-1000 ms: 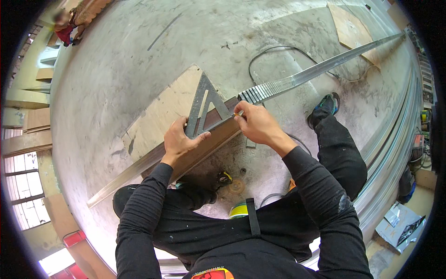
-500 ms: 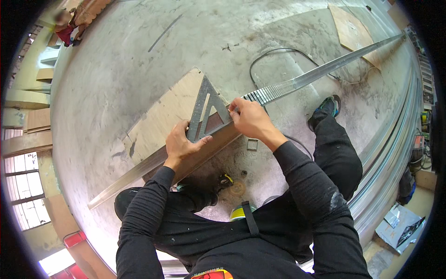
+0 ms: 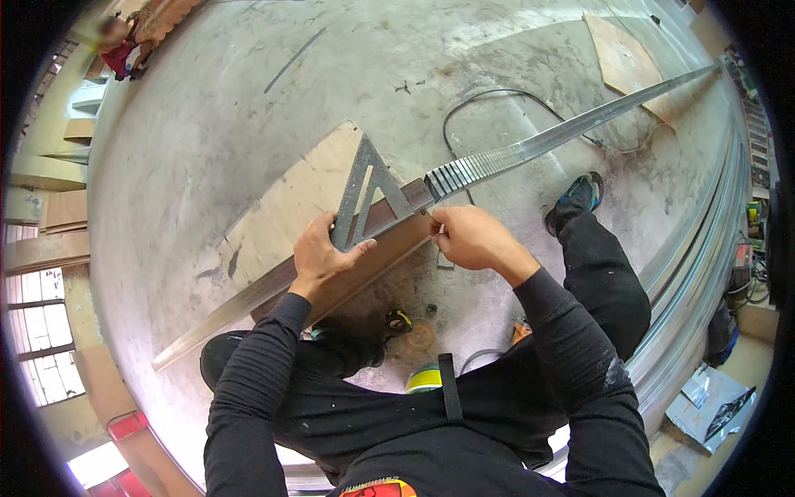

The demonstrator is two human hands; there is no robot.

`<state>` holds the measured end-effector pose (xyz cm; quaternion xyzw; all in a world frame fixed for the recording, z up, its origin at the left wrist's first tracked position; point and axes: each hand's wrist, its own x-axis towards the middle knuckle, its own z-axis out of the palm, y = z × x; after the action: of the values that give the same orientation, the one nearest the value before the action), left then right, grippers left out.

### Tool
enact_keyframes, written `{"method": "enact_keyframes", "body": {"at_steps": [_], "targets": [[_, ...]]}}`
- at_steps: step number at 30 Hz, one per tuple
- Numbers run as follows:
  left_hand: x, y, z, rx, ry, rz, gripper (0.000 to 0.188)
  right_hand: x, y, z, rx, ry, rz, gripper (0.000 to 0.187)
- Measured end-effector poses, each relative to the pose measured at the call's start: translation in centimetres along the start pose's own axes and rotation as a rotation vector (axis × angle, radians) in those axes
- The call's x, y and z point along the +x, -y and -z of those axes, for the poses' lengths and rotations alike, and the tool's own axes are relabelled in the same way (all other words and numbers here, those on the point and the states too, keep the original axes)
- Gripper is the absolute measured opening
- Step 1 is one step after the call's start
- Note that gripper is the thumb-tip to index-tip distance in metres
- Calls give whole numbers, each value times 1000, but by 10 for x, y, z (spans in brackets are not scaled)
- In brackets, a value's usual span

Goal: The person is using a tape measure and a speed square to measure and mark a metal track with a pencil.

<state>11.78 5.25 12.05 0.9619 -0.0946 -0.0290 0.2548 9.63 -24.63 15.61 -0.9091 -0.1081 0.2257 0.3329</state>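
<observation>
A dark triangular speed square (image 3: 358, 199) lies on a long metal channel (image 3: 546, 142) that crosses in front of me from lower left to upper right. My left hand (image 3: 321, 255) is closed on the square's near corner, the thumb along its edge. Just beyond the square's right end, a row of evenly spaced cuts crosses the channel, which bends slightly there. My right hand (image 3: 474, 238) is just right of the square's tip, beside the channel's near side. Its fingers are pinched together, and whatever they hold is hidden. Under the channel stands a wooden block (image 3: 377, 263) with a plywood top (image 3: 290, 195).
A black cable (image 3: 497, 89) loops over the concrete floor behind the channel. Long metal profiles (image 3: 691, 273) lie stacked at right. A tape measure (image 3: 398, 320) and a yellow-green roll (image 3: 424, 379) sit between my legs. Far left, another person (image 3: 122, 50) is near boards.
My right hand has drawn back from the square's tip, toward me and to the right, uncovering the channel there. My left hand stays on the square.
</observation>
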Motion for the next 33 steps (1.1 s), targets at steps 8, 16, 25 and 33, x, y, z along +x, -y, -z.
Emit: {"method": "enact_keyframes", "body": {"at_steps": [8,16,25,33], "targets": [[7,-2,-9,10,-21,-65,81,-8,-2,0,147,-246,-37,20],[8,-1,-9,41,-10,-61,84,6,-1,-5,202,-332,-19,20],[8,-5,-9,10,-7,-44,81,13,1,-8,228,-318,-32,21],[7,-4,-10,22,-16,-44,81,17,1,-11,236,-314,-10,21]]}}
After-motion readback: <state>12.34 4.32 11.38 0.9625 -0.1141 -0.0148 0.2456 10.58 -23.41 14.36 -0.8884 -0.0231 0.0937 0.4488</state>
